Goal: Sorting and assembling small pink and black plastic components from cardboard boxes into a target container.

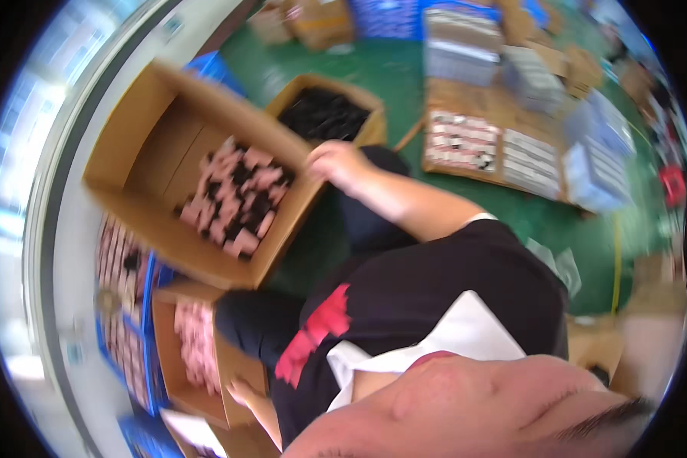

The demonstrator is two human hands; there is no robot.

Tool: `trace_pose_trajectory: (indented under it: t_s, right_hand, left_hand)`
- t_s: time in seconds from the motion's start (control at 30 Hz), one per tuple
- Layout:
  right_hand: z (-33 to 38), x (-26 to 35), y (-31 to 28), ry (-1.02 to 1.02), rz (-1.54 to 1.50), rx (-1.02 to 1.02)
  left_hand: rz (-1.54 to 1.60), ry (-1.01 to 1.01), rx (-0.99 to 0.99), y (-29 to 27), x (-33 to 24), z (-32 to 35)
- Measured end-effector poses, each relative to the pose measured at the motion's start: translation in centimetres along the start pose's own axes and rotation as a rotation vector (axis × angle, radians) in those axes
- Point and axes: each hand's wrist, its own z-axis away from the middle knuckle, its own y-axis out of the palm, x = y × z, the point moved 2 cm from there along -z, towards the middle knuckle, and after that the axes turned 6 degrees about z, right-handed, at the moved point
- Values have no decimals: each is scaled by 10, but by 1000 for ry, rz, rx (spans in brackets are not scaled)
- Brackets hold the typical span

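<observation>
Right hand (342, 164) grips cardboard box (141, 145) edge | left hand (243, 393) grip unclear | green floor (389, 76)

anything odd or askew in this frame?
Yes: the big cardboard box is tipped on a slant, one hand gripping its edge, so the pink and black pieces inside have slid into a heap at one corner.

Three open cardboard boxes (168, 137); two hands (336, 162) in view.
</observation>
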Motion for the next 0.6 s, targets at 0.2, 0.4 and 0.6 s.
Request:
trace_pose_trajectory:
  t_s: [0.2,0.4,0.6]
  right_hand:
    - [-30,-11,-50,98,72,-130]
    - [-69,-62,35,156,253,247]
    - [-112,-175,120,340,927,719]
  left_hand:
    - [328,555,-131,12,-237,73]
    - [421,822,414,125,-308,117]
    - [721,313,826,253,-291,96]
